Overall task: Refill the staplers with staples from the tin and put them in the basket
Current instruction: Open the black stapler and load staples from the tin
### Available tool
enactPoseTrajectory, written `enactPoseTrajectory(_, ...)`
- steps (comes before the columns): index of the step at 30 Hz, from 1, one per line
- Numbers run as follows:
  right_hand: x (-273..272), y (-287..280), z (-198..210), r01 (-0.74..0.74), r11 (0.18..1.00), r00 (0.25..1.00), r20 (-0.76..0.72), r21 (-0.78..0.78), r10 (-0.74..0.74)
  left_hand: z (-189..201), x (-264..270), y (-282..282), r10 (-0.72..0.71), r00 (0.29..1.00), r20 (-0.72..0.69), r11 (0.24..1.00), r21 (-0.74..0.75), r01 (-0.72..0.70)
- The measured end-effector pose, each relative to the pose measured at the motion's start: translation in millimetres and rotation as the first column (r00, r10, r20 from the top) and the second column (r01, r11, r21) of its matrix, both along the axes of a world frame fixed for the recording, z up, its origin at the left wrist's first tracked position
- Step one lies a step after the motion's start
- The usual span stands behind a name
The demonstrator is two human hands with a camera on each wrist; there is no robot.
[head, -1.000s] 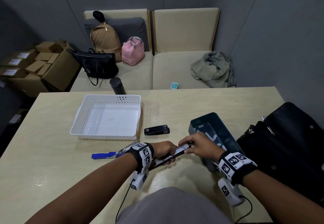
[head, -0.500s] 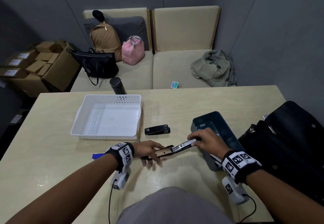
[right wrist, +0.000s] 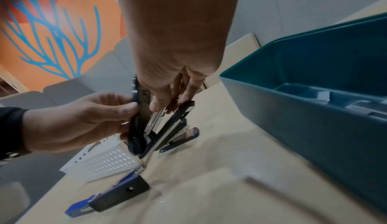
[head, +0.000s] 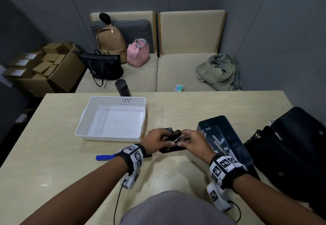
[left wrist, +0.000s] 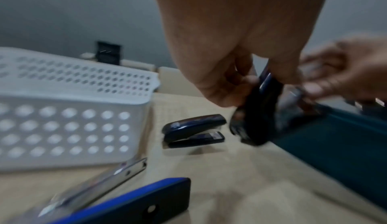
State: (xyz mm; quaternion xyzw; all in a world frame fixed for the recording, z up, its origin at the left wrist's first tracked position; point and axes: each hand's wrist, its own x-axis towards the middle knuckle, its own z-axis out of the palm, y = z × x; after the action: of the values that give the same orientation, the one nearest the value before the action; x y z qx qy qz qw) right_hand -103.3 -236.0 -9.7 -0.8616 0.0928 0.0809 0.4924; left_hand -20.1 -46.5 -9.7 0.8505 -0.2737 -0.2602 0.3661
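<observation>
A dark stapler (head: 173,149) stands opened up over the table between the white basket (head: 111,99) and the teal tin (head: 227,129). My left hand (head: 158,136) grips its top cover (left wrist: 261,101). My right hand (head: 189,140) pinches the metal magazine and base (right wrist: 167,125). Silvery staple strips (head: 218,142) lie in the tin. A small black stapler (left wrist: 194,130) sits closed on the table just behind my hands. A blue stapler (head: 105,157) lies opened flat near my left wrist. The basket holds nothing.
A black bag (head: 291,154) fills the table's right side beside the tin. A black bottle (head: 122,87) stands beyond the far edge behind the basket. On the sofa behind are bags and a green garment (head: 218,71). Bare tabletop lies at the left and front.
The dark stapler lay stretched flat between my hands. Now both hands have come together farther from me, and its parts are folded up toward each other. The blue stapler has not moved.
</observation>
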Motion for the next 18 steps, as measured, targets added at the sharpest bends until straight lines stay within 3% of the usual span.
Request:
enactPoseTrajectory(2, 2.8, 3.0, 0.9, 0.091, 0.993, 0.996, -0.005, 0.077, -0.091, -1.4, -1.9, -3.4, -0.081, 0.987, 0.136, 0.997, 0.017, 0.079)
enactPoseTrajectory(3, 2.9, 2.7, 2.3, 0.145, 0.981, 0.989, -0.008, 0.130, -0.145, -2.2, -2.0, -2.9, -0.103, 0.986, 0.132, 0.995, 0.003, 0.104)
enactPoseTrajectory(8, 6.2, 1.8, 12.8, 0.204, 0.931, 0.978, -0.011, 0.301, -0.210, -10.3, -11.6, -2.9, -0.186, 0.979, -0.088, 0.982, -0.051, 0.182)
enactPoseTrajectory(15, 4.0, 2.2, 12.3, 0.158, 0.900, 0.985, -0.004, 0.407, -0.172, -15.9, -18.7, -8.0, -0.124, 0.973, -0.195, 0.978, -0.190, 0.087)
enactPoseTrajectory(18, 6.4, 4.0, 11.5, 0.115, 0.896, 0.993, -0.028, 0.429, -0.114, -10.9, -19.5, -7.7, -0.088, 0.958, -0.272, 0.985, -0.165, 0.044)
